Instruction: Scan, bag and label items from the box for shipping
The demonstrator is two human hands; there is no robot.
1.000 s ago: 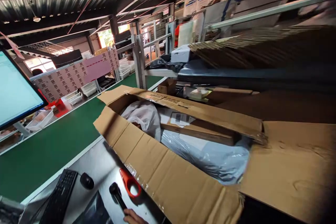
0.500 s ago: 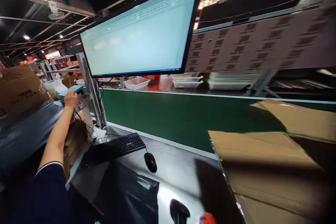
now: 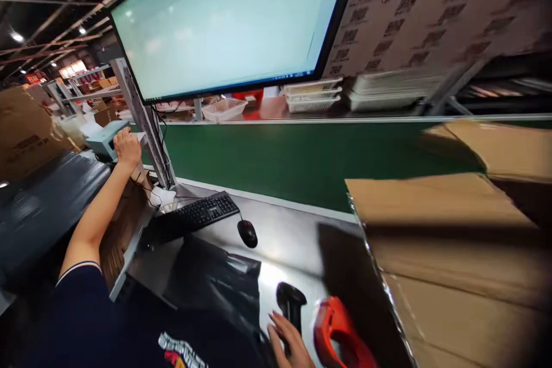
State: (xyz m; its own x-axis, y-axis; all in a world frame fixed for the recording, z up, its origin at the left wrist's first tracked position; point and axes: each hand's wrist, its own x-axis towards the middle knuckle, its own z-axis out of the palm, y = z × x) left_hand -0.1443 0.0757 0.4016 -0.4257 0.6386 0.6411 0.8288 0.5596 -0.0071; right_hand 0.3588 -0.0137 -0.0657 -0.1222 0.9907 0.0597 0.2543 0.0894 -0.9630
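My left hand (image 3: pixel 127 148), arm stretched out, is at the front of a pale blue-grey label printer (image 3: pixel 106 137). Its fingers are closed on a white label (image 3: pixel 140 137), part of which sticks out beside them. At the bottom of the view, my right hand (image 3: pixel 291 342) has its fingers extended, close to the handle of a black barcode scanner (image 3: pixel 291 299) on the metal table; whether it touches the handle is unclear. Right of the scanner lies a red tape dispenser (image 3: pixel 340 333). A black plastic bag (image 3: pixel 219 276) lies to the left.
A black keyboard (image 3: pixel 207 211) and mouse (image 3: pixel 247 233) lie on the metal table (image 3: pixel 284 241) below a large monitor (image 3: pixel 233 23). Open cardboard boxes (image 3: pixel 431 201) stand on the right. Behind the green panel (image 3: pixel 267 152) are white baskets (image 3: pixel 224 109). More dark plastic (image 3: pixel 52 201) is on the left.
My left hand has moved slightly right from the printer, with white paper beside it. My right hand has come into view by the scanner. The view has tilted down, showing more of the red dispenser.
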